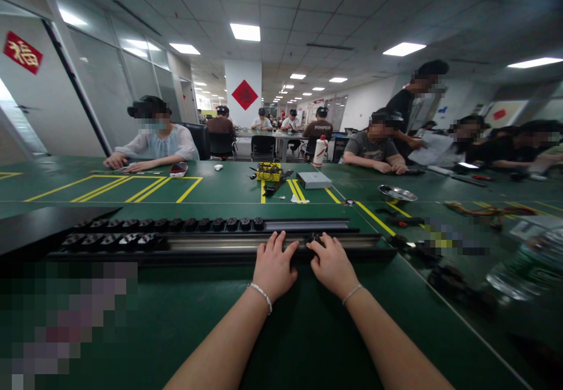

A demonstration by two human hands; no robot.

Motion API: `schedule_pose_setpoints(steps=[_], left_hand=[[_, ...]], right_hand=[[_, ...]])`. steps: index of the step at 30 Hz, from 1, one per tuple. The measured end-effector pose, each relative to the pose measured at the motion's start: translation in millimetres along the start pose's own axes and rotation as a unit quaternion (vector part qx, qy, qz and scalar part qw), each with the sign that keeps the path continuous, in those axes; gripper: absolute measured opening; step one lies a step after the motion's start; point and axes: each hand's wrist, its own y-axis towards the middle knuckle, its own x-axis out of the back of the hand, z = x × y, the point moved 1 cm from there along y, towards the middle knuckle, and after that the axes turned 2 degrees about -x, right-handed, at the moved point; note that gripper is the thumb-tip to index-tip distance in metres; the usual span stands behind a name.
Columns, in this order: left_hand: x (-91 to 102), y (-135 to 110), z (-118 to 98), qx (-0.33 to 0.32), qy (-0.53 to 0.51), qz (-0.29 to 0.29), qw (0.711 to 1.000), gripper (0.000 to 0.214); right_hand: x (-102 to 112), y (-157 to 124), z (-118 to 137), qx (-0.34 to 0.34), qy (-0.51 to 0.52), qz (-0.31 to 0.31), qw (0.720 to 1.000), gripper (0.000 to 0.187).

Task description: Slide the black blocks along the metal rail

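Note:
A long black and silver metal rail [281, 243] lies across the green table [308, 331] in front of me, with a second rail [303, 224] just behind it. Several small black parts [145, 226] sit in rows along the left half of both rails. My left hand [273, 267] rests on the near rail with its fingers stretched forward and slightly spread, holding nothing. My right hand [332, 264] is beside it, fingers curled onto a small black part [317, 239] on the near rail; whether it grips the part I cannot make out.
A yellow box with cables [269, 171], a grey flat box [314, 179], a metal bowl [396, 193] and a white bottle [321, 151] stand farther back. A clear plastic bottle [525, 264] lies at right. Several people sit along the far side.

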Motion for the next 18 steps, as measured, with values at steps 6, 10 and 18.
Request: schedule_pose_setpoints(steps=[6,10,18], left_hand=[[0.5,-0.3,-0.4,0.000,0.001,-0.006,1.000,0.063],[2.9,-0.3,-2.0,0.006,0.003,0.005,1.000,0.063],[1.4,0.2,-0.2,0.001,-0.002,0.005,1.000,0.063]], right_hand=[[-0.8,0.1,-1.1,-0.001,0.000,0.000,1.000,0.036],[0.7,0.4,-3.8,0.000,0.003,-0.004,1.000,0.034],[3.0,0.0,-5.4,-0.002,0.009,-0.014,1.000,0.032]])
